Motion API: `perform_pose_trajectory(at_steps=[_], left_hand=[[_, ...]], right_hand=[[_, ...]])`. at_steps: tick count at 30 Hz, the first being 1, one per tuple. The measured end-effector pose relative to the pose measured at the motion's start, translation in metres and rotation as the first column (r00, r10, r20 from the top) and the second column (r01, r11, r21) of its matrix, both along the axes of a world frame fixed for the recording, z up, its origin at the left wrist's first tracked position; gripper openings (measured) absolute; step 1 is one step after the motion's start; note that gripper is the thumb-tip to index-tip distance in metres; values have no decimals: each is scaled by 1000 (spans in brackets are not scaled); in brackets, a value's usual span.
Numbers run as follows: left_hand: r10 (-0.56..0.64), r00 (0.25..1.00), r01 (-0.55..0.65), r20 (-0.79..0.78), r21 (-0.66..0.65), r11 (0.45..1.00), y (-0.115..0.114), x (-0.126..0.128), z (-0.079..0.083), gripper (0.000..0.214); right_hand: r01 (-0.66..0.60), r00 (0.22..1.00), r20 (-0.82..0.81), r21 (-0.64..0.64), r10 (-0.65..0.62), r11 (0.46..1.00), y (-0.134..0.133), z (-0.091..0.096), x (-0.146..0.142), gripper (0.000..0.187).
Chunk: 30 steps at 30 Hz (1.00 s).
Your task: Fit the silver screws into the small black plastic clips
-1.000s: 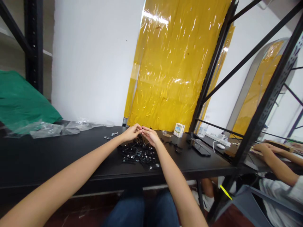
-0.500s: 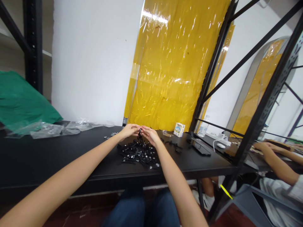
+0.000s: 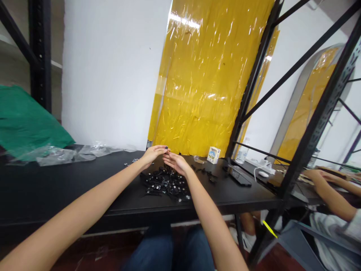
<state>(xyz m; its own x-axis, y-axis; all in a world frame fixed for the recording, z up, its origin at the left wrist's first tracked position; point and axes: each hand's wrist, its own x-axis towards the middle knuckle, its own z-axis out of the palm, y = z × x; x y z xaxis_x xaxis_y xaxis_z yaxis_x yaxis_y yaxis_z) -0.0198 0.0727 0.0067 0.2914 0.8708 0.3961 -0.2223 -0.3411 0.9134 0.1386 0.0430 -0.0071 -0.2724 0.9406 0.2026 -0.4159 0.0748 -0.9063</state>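
Both my hands are raised a little above a pile of small black parts (image 3: 165,183) with silver dots, lying on the black table (image 3: 62,184). My left hand (image 3: 152,154) is closed in a pinch on a small dark part at its fingertips. My right hand (image 3: 176,162) sits just right of it, fingers stretched out toward the left fingertips, and holds nothing that I can see. The two hands nearly touch over the far edge of the pile.
A few small silver pieces (image 3: 131,162) lie left of the pile. Clear plastic bags (image 3: 64,153) and a green cloth (image 3: 25,120) are at far left. A small carton (image 3: 213,154), a flat black device (image 3: 238,175) and a white mouse (image 3: 263,174) sit at right. Another person's arm (image 3: 329,190) rests beyond the black rack post (image 3: 318,116).
Both hands have lifted slightly off the pile. The right hand's fingers have straightened and come away from the left fingertips, which keep the small dark part.
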Motion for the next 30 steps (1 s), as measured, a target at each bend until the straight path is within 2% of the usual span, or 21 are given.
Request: perform_pose_trajectory(at_steps=[4,6,11,14,17,19,21,23,25,27,28,30], left_hand=[[-52,994,61,93,-98,993,-7,4,2,42],[-45,992,63,119,-153,986,-10,6,1,34],[-42,985,73,166,-187,980,-15,11,-1,23],[-46,980,86,191,-203,975,-15,13,-3,18],[-55,974,112,219,-255,960,-13,15,-3,11],[-26,970,105,243,-316,943,-11,15,-4,8],[1,973,92,230,-393,915,-9,14,-5,12],[-16,988,80,154,-416,906,-7,12,-5,11],[-28,999,20,-16,-340,940,-5,10,-4,6],[33,960,-73,-278,-135,988,-3,8,-4,13],[71,908,-81,-413,-8,997,-2,7,-4,15],[138,763,-8,-632,204,979,0,5,-4,17]], right_hand=[[-59,996,-64,11,60,998,-1,2,0,16],[-44,996,-81,10,45,999,-1,2,0,14],[57,997,-44,21,-56,998,4,-2,1,16],[176,984,-7,89,-176,980,10,-6,1,16],[325,926,102,273,-363,906,15,-8,2,15],[380,839,196,456,-507,805,17,-9,3,13],[374,738,264,605,-621,703,17,-10,4,11],[344,672,308,676,-674,652,17,-10,5,10],[344,647,322,686,-691,642,17,-9,6,10],[380,643,311,663,-700,645,18,-9,6,12],[401,646,304,646,-700,650,19,-9,6,14],[427,654,297,614,-696,664,20,-9,6,16]])
